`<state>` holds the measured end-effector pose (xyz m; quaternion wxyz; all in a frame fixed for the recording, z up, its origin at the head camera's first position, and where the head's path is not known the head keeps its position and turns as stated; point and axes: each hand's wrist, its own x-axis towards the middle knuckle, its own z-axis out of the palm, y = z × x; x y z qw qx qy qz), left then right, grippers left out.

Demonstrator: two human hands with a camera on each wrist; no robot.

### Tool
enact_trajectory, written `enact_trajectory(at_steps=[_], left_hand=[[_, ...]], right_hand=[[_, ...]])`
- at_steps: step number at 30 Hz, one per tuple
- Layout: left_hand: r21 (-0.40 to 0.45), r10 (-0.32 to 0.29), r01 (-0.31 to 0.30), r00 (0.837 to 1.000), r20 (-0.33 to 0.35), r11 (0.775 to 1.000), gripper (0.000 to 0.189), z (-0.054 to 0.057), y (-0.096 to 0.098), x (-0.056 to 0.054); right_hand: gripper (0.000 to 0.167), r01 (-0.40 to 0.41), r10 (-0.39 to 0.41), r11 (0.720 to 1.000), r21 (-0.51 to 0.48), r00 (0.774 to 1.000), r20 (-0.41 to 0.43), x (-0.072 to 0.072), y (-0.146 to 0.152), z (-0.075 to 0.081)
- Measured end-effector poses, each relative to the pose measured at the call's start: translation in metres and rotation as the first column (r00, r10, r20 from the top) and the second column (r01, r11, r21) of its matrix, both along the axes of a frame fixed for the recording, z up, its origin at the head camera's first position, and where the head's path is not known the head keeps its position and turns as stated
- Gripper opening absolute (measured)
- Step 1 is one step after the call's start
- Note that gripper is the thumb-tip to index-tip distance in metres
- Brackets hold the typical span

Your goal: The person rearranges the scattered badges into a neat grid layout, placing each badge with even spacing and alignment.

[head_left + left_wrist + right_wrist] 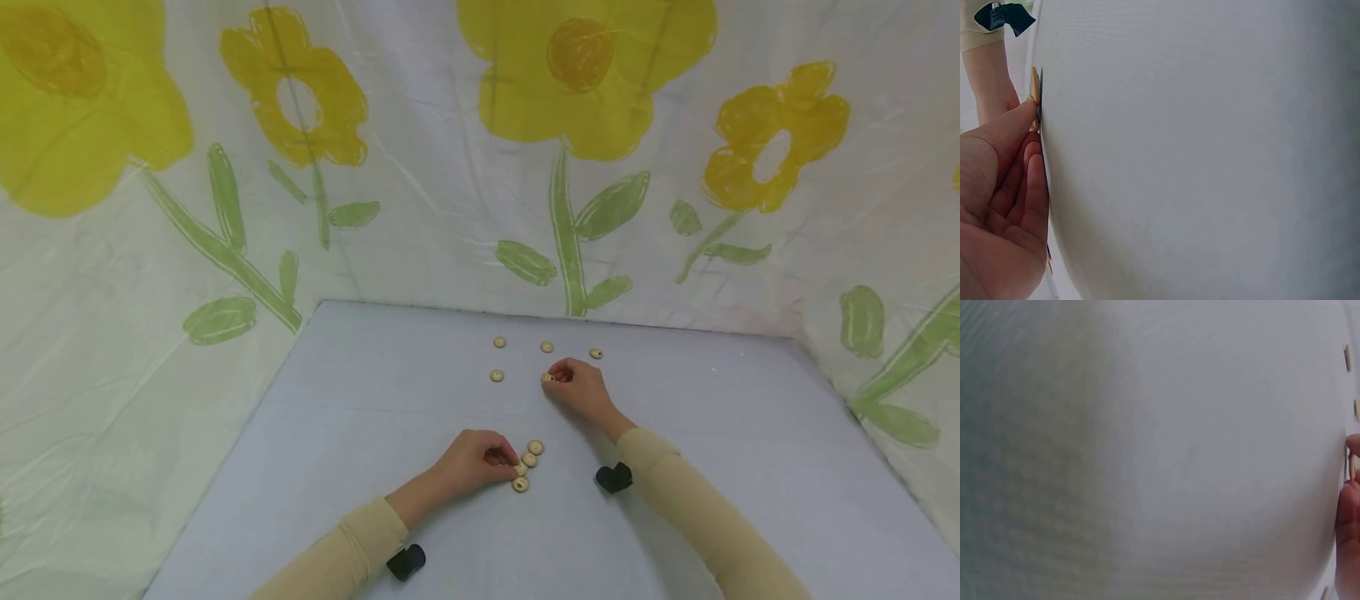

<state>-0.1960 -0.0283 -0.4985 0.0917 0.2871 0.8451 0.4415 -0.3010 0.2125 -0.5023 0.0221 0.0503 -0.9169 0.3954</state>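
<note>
Right hand pinches tan disc at worktop, beside single disc, nearer than row of three discs. Left hand pinches cluster disc. Step seemingly: setting discs in rows; next move likely calls for right hand's clean release, neighbours undisturbed.

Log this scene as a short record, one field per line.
Surface: pale tabletop
Discs visible: nine, small, round, wood-coloured
Left hand: pinches a disc within the near group
Right hand: pinches another disc, beside the single disc
Far row: three discs, none held
Near group: four close-set discs in a slanting line, counting the left hand's
Sleeves: beige, on both arms
Backdrop: white sheet printed with yellow flowers
</note>
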Motion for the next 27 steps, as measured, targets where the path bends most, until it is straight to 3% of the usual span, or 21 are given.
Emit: enact_trajectory(at_steps=[21,27], left_hand=[[-0.002,-0.002,0.002,1.000,0.009,1.000,0.010,0.0006,0.0008,0.0001],[-0.003,-0.001,0.001,1.000,-0.002,1.000,0.010,0.0003,0.0005,0.0003]], right_hand=[[0.028,0.011,-0.011,1.000,-0.022,1.000,0.012,0.0007,0.0026,-0.0054],[0.030,0.014,-0.014,0.996,-0.082,1.000,0.010,0.0013,0.0072,-0.0074]])
